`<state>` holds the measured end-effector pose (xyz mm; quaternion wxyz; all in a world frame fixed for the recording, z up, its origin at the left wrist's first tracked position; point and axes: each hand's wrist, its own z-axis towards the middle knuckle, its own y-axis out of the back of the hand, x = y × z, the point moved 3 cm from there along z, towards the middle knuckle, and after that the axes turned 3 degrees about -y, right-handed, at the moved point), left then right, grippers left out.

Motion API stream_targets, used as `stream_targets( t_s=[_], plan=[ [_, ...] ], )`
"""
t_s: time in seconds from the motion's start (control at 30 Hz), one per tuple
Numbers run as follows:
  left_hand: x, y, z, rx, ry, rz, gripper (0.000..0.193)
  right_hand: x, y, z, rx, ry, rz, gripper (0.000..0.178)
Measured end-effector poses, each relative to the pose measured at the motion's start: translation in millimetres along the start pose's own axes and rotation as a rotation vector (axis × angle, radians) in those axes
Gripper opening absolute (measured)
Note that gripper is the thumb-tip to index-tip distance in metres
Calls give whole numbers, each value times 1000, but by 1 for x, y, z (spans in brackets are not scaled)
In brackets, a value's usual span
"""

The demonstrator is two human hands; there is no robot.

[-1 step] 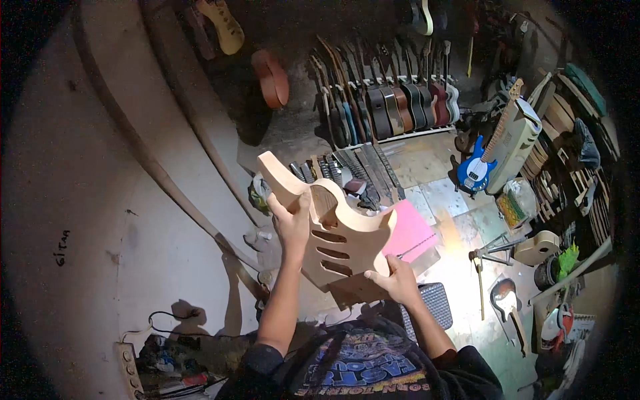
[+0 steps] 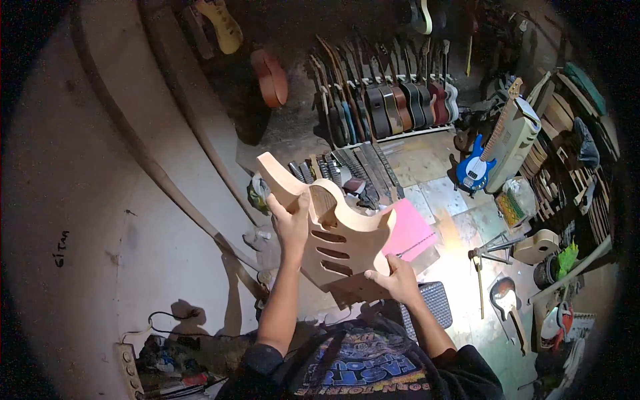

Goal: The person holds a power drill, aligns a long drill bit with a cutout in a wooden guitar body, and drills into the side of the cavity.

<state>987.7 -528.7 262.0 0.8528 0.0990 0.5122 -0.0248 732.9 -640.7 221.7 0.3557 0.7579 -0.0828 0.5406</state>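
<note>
A bare, pale wooden electric guitar body point(image 2: 360, 250) is held up tilted in front of me, off the floor. Three slots and a rounded cutout are cut through or into its face. My left hand point(image 2: 291, 223) grips its left edge, just below the long upper horn, thumb on the face. At the lower right edge, my right hand point(image 2: 398, 280) is closed on the rim with its thumb pressed on the wood. The fingers behind the body are partly hidden. Beyond it, a pink sheet point(image 2: 415, 233) lies partly covered by the body.
A rack of several guitars point(image 2: 400, 110) stands at the back. Guitar necks point(image 2: 367, 170) lie before it. A blue bass guitar point(image 2: 475, 170) leans on a pale case at right. Wood pieces point(image 2: 553, 180) pile along the right side. A wall point(image 2: 80, 220) runs along my left.
</note>
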Motion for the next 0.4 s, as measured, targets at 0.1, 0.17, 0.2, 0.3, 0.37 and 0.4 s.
stream_targets(
  t_s=[0.1,0.17,0.2,0.3,0.37,0.4],
  plan=[
    [17,3,5,187,-108,-76,67,-12,-1,3,14,-60,154,48],
    [38,4,4,549,165,-140,61,-12,3,3,27,-71,279,48],
    [47,3,-5,737,308,-178,59,-30,2,7,35,-121,382,48],
    [94,17,-34,866,395,-202,61,-49,3,20,107,-315,769,42],
    [118,20,-54,925,552,-372,73,-91,9,35,86,-313,879,41],
    [117,20,-65,933,667,-474,78,-100,15,38,112,-339,734,60]
  ],
)
